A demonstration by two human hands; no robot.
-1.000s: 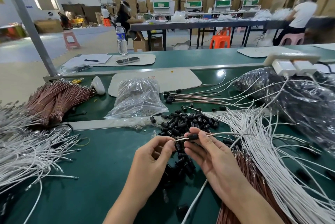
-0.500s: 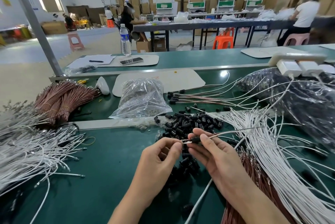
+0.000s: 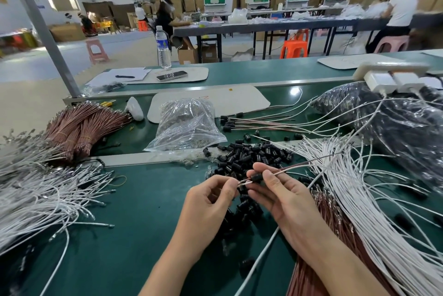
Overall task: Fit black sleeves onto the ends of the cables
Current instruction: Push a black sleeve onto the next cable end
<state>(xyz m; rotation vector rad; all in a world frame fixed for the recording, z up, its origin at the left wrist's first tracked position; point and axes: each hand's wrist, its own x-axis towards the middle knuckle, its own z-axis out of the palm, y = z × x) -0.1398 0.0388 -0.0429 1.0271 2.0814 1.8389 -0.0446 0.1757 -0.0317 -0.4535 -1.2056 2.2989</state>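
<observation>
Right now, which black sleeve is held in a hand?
The black sleeve on the cable, pinched by the right hand; all others lie untouched on the belt.

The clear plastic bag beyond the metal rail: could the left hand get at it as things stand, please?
Probably yes, once freed: the left hand pinches the cable, and little but green mat and the metal rail lies between it and the clear plastic bag.

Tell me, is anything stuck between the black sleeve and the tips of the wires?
Nothing visible blocks it. The black sleeve sits on the cables, pinched by the right hand. Just past it, the left hand pinches the cables' metal tips.
</observation>
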